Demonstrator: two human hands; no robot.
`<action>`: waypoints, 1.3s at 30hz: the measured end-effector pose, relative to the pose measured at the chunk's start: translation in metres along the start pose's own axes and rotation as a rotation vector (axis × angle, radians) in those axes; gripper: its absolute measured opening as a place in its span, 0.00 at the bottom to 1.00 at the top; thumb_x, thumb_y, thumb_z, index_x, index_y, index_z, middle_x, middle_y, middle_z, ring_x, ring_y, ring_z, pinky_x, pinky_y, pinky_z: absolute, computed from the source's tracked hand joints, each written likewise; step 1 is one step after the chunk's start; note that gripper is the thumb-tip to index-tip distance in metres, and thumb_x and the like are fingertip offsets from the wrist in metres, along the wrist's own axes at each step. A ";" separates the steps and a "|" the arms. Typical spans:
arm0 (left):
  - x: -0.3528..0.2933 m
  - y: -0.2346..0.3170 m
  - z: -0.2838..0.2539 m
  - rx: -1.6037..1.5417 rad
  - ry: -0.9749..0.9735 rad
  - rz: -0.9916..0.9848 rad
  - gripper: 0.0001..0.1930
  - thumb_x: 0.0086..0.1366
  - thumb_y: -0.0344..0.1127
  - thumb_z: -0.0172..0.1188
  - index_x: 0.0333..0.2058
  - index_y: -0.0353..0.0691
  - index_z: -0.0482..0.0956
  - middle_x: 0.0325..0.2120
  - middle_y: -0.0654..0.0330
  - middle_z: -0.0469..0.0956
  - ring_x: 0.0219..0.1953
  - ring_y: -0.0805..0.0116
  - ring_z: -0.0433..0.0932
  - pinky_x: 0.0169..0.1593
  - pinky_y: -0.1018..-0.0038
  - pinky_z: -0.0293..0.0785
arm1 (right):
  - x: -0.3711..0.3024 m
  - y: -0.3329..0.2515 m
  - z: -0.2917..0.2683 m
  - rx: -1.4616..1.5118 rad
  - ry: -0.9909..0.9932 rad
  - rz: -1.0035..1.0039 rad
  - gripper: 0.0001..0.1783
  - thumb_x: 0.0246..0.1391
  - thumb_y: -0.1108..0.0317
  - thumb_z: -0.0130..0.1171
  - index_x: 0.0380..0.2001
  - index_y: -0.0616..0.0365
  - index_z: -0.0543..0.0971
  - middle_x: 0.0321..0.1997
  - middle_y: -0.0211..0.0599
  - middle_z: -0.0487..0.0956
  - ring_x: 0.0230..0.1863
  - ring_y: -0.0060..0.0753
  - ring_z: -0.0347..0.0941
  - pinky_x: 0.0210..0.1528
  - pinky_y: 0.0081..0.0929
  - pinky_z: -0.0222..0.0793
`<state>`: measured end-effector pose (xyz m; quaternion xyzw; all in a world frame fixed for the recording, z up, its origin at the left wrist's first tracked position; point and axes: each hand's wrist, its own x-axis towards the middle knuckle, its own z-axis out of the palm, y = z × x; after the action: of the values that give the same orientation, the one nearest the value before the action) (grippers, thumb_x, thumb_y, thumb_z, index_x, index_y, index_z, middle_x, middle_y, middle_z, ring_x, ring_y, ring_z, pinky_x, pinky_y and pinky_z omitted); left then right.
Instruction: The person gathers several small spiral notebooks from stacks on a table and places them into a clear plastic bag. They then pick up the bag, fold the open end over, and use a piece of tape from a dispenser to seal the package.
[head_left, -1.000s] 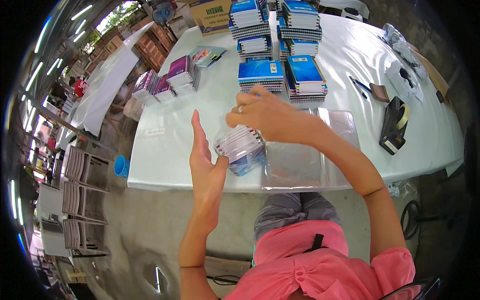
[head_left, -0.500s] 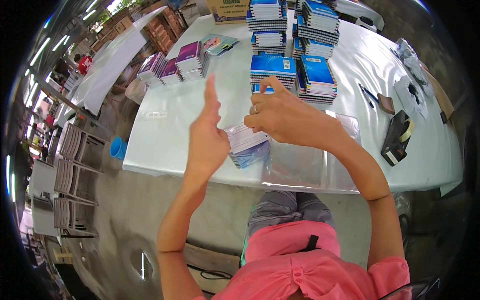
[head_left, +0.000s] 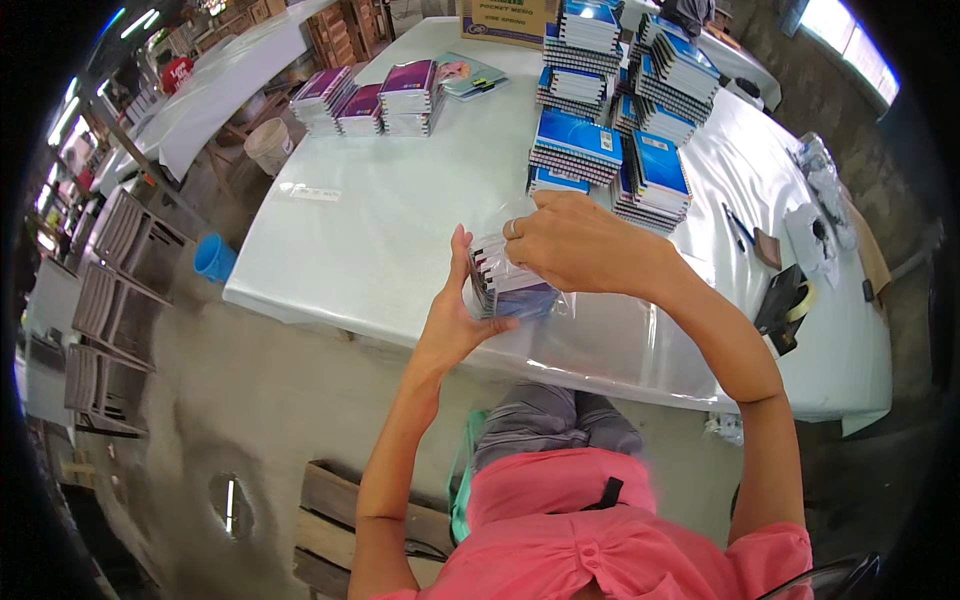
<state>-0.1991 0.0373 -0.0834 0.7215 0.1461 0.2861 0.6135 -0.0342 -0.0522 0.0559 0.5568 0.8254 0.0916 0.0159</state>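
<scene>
Head view: clear-plastic-covered spiral-notebook bundle (head_left: 528,303) is near the front edge of the white-covered table (head_left: 375,230). Fingers of the left hand (head_left: 460,312) hold its side; what the bent right hand (head_left: 570,240) grips cannot be told. Bagging seems done, closing uncertain; blue-covered notebook stacks (head_left: 577,145) farther across the table look unbagged.

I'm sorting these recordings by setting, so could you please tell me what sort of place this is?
Probably a packing workshop, judging by a bundle of notebooks in clear plastic, stacks of blue spiral-bound notebooks and a black tape dispenser.
</scene>
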 end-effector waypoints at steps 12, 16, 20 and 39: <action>-0.005 -0.004 0.003 -0.112 0.029 0.005 0.59 0.42 0.18 0.72 0.70 0.48 0.46 0.58 0.55 0.68 0.60 0.64 0.67 0.64 0.69 0.62 | 0.009 0.005 -0.017 0.258 -0.184 0.076 0.08 0.49 0.68 0.54 0.25 0.60 0.80 0.31 0.41 0.77 0.38 0.46 0.73 0.43 0.41 0.68; -0.005 -0.010 0.004 -0.088 0.037 0.051 0.57 0.44 0.16 0.70 0.70 0.48 0.47 0.56 0.56 0.70 0.56 0.67 0.69 0.61 0.71 0.64 | 0.007 0.009 -0.010 0.283 -0.169 0.067 0.03 0.46 0.72 0.56 0.23 0.60 0.75 0.30 0.37 0.74 0.34 0.46 0.70 0.40 0.42 0.65; -0.007 -0.009 0.003 -0.034 0.060 0.052 0.55 0.44 0.15 0.69 0.70 0.47 0.48 0.54 0.57 0.72 0.54 0.69 0.70 0.60 0.71 0.66 | 0.008 0.006 -0.005 0.203 -0.131 0.055 0.03 0.44 0.73 0.57 0.22 0.61 0.74 0.29 0.39 0.74 0.34 0.48 0.72 0.37 0.43 0.66; -0.009 -0.013 0.004 0.002 0.060 0.131 0.56 0.43 0.14 0.68 0.69 0.47 0.49 0.60 0.55 0.67 0.58 0.69 0.67 0.63 0.70 0.63 | 0.013 0.001 -0.011 0.421 -0.157 0.141 0.05 0.51 0.67 0.56 0.29 0.56 0.79 0.27 0.41 0.77 0.34 0.48 0.74 0.38 0.43 0.67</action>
<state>-0.2019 0.0318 -0.0989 0.7213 0.1170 0.3470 0.5880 -0.0392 -0.0415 0.0679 0.6096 0.7816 -0.1253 -0.0429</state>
